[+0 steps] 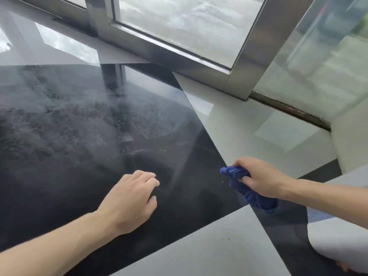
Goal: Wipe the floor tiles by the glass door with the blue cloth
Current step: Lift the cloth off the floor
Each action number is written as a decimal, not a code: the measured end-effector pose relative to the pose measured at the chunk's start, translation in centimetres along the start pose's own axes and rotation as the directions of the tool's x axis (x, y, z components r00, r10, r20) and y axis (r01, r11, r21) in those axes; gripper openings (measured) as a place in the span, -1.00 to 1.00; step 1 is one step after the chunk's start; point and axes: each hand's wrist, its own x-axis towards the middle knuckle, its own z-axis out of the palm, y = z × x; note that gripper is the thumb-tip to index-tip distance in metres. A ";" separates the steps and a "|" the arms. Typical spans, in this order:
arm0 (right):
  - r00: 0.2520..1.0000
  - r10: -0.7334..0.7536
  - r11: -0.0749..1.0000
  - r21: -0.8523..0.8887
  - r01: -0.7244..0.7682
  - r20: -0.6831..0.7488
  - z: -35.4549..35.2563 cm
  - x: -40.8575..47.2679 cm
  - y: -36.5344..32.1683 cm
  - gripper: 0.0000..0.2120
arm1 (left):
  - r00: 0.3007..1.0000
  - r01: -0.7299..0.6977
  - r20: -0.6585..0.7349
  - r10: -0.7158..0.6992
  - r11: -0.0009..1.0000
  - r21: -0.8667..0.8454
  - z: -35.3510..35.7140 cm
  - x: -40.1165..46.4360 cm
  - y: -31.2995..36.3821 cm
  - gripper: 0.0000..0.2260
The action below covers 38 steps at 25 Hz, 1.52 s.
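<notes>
A bunched blue cloth (247, 191) lies on the glossy black floor tile (79, 136), near the seam with a white tile (249, 124). My right hand (262, 179) grips the cloth from above, fingers curled round its upper end. My left hand (131, 198) rests on the black tile to the left, fingers loosely bent and holding nothing. The black tile shows dusty, smeared patches toward the far left. The glass door (179, 20) with its metal frame runs along the top.
The metal door frame (249, 62) and a dirty floor track (288, 108) border the tiles at the back right. A grey tile (209, 246) lies near me. My knee in light cloth (338, 240) sits at the lower right, beside a white wall corner (350, 140).
</notes>
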 end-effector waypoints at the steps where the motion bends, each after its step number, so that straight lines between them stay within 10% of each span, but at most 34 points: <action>1: 1.000 -0.014 0.998 0.058 0.015 -0.020 -1.2 -0.5 -0.7 -0.86 | 1.000 -0.001 -0.019 -0.001 0.998 -0.067 -1.1 1.0 1.0 -0.68; 6: 0.985 0.092 0.868 0.496 -0.008 -0.144 -3.3 -2.0 -4.0 -0.75 | 0.998 0.043 -0.017 -0.055 0.910 -0.413 -3.8 3.9 6.8 -0.51; 11: 0.968 0.248 0.621 0.761 -0.189 0.039 -0.5 -4.1 -4.8 -0.56 | 0.995 0.092 0.095 -0.035 0.709 -0.699 -1.6 5.1 10.8 -0.28; 15: 0.891 0.329 0.272 0.872 -0.406 0.312 0.1 -7.8 -2.0 -0.65 | 0.965 0.119 0.222 0.137 0.523 -0.844 1.1 7.1 16.1 -0.44; 20: 0.895 0.274 -0.125 0.936 -0.329 0.351 -1.1 -16.0 2.2 -0.71 | 0.849 0.177 0.393 0.353 0.512 -0.841 2.5 9.2 22.7 -0.47; 26: 0.825 0.514 -0.190 0.969 -0.155 0.233 -0.7 -23.9 3.3 -0.52 | 0.716 0.376 0.548 0.433 0.422 -0.825 2.1 7.2 27.7 -0.61; 33: 0.720 0.677 -0.139 0.987 -0.078 0.152 6.8 -26.8 9.1 -0.68 | 0.818 0.387 0.531 0.220 0.473 -0.792 8.1 7.4 32.2 -0.77; 38: 0.712 0.662 -0.204 0.970 -0.129 0.234 11.5 -31.6 12.8 -0.74 | 0.751 0.422 0.623 0.217 0.567 -0.707 14.1 7.5 37.1 -0.71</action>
